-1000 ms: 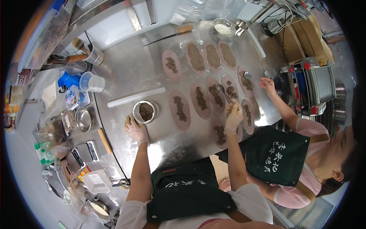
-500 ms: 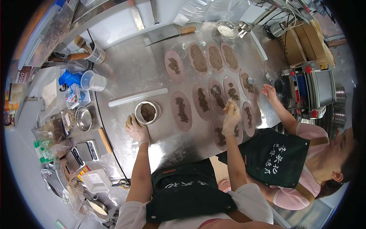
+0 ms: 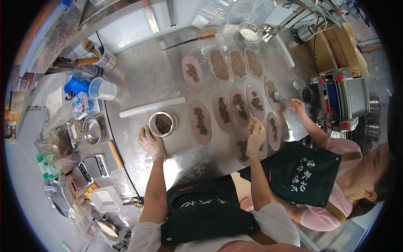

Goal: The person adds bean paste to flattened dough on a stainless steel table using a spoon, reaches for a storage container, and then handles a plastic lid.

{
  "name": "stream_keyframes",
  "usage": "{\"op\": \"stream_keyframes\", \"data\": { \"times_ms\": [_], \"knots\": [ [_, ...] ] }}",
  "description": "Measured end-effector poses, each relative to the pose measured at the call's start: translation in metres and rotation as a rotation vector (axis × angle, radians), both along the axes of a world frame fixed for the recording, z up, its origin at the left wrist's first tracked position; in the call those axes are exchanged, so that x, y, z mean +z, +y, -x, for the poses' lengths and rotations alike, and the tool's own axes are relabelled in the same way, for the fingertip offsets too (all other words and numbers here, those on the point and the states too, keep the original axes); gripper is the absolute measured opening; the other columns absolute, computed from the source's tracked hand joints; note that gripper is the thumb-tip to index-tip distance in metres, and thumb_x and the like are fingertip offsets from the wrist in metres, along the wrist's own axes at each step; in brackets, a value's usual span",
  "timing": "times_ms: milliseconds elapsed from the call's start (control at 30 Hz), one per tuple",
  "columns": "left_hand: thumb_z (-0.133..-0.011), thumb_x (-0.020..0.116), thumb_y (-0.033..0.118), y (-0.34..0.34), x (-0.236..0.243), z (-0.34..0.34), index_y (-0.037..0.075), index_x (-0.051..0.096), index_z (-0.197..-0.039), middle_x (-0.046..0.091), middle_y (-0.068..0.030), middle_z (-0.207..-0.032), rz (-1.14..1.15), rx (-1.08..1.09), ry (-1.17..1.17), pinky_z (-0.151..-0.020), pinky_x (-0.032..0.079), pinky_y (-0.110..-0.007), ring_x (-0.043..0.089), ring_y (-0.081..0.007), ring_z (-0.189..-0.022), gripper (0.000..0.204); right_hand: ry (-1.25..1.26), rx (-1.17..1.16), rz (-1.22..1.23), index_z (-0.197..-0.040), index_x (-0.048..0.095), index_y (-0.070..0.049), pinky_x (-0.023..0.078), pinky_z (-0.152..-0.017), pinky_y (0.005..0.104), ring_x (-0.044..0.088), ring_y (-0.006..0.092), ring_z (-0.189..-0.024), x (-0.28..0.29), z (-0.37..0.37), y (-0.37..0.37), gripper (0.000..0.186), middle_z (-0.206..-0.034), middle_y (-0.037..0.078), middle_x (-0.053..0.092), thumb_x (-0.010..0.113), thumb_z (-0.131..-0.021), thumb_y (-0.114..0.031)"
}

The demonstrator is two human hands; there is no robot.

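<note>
Person's right hand [image 3: 255,138] shifts toward the near edge of the table [image 3: 147,75], and its spoon [image 3: 240,107] goes from the far right rim of one pink oval [image 3: 236,92] down to about the middle of that oval. Co-worker's hand [image 3: 298,108] also shifts nearward, the co-worker's spoon [image 3: 276,95] sliding down the right side of the rightmost oval [image 3: 274,106].
</note>
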State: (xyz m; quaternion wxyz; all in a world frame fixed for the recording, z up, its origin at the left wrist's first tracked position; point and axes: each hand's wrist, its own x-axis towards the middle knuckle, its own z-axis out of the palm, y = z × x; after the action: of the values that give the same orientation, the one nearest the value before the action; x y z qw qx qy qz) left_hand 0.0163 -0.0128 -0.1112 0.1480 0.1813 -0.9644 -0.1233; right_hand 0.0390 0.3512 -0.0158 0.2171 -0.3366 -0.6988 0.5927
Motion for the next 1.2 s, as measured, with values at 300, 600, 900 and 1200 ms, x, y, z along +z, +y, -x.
{"op": "stream_keyframes", "data": {
  "times_ms": [300,600,900,1200],
  "knots": [
    [-0.087,0.056,0.018,-0.001,-0.001,0.0,0.015,0.052,-0.127,0.048,-0.0065,-0.129,0.017,0.0,0.009,-0.1,0.033,-0.044,0.042,-0.0286,-0.121,0.04,0.072,-0.123,0.077,-0.104,0.063,0.001,0.038,-0.054,0.0181,0.048,0.0049,-0.061,-0.011,-0.002,0.018,0.022,-0.076,0.001,0.058,0.047,-0.097,-0.011],
    [-0.088,0.056,0.019,-0.002,0.001,0.001,0.013,0.053,-0.125,0.05,-0.009,-0.127,-0.017,-0.002,0.014,-0.099,0.035,-0.044,0.045,-0.0302,-0.118,0.038,0.293,-0.126,0.546,-0.095,0.058,-0.004,0.038,-0.051,0.0178,0.048,0.0056,-0.059,0.04,0.017,-0.008,0.02,-0.075,0.0,0.056,0.05,-0.097,-0.022],
    [-0.086,0.06,0.02,-0.001,-0.003,0.003,0.012,0.053,-0.122,0.05,-0.0093,-0.122,-0.01,-0.024,0.134,-0.095,0.037,-0.044,0.046,-0.0282,-0.117,0.038,0.187,0.903,-0.251,-0.105,0.062,-0.006,0.049,-0.059,0.0309,0.061,0.02,-0.065,0.094,0.025,-0.188,0.016,-0.083,0.009,0.065,0.052,-0.093,-0.013],
    [-0.088,0.058,0.024,-0.008,-0.004,0.0,0.011,0.053,-0.125,0.051,-0.0116,-0.125,-0.056,-0.041,0.082,-0.097,0.036,-0.047,0.046,-0.0324,-0.117,0.039,0.019,1.054,-0.9,-0.089,0.06,-0.01,0.05,-0.058,0.0353,0.062,0.0248,-0.068,0.055,0.052,-0.239,0.007,-0.071,0.008,0.056,0.056,-0.086,-0.015]
  ]
}}
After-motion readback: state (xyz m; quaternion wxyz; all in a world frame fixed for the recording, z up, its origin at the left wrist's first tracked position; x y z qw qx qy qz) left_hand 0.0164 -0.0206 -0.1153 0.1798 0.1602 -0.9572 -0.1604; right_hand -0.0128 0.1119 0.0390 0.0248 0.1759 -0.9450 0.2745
